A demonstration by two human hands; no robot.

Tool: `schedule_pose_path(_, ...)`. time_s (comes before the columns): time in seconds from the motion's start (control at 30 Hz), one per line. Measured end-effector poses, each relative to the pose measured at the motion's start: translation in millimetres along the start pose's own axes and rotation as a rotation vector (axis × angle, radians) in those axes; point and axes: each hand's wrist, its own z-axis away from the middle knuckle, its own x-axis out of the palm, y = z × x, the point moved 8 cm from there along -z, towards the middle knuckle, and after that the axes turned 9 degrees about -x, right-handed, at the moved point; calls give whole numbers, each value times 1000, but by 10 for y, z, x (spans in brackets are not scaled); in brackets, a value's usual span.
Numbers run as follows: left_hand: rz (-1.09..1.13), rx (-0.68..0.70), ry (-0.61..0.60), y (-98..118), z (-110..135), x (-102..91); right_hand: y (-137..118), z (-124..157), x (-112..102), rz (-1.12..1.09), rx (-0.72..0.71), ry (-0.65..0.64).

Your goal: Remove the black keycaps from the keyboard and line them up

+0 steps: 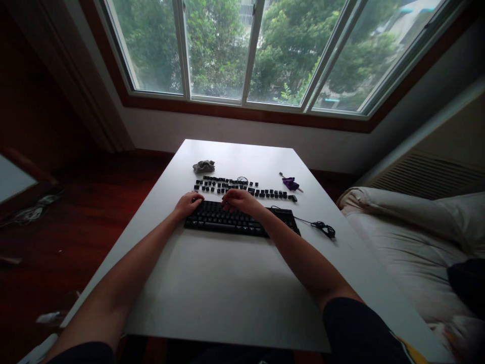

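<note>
A black keyboard (223,222) lies on the white table (227,283) in front of me. My left hand (187,204) is closed on its upper left corner. Over the keyboard's upper middle, my right hand (242,200) points its fingers down, bent together in a pinch; anything between the fingertips is too small to make out. Behind the keyboard, loose black keycaps (267,193) are laid out in uneven rows. My right hand and forearm cover part of the keyboard and of the nearest row.
A crumpled grey cloth (203,166) sits at the back left. To the back right lie a purple cloth (290,183) and a thin brush-like stick (281,174). The coiled black cable (324,229) rests right of the keyboard. A pale sofa (397,242) stands beside the table.
</note>
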Motion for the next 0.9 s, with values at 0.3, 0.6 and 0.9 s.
schedule_pose_path(0.3,68,34,-28,-75,-1,-24,-231,-381,224,-277,-189,103)
schedule_pose_path(0.6,-41,73,-12,-64,-31,4,113,-651,558,319,-313,105)
schedule_pose_path(0.9,-31,48,-13,-60,-24,-3,378,-679,616,327,-252,172)
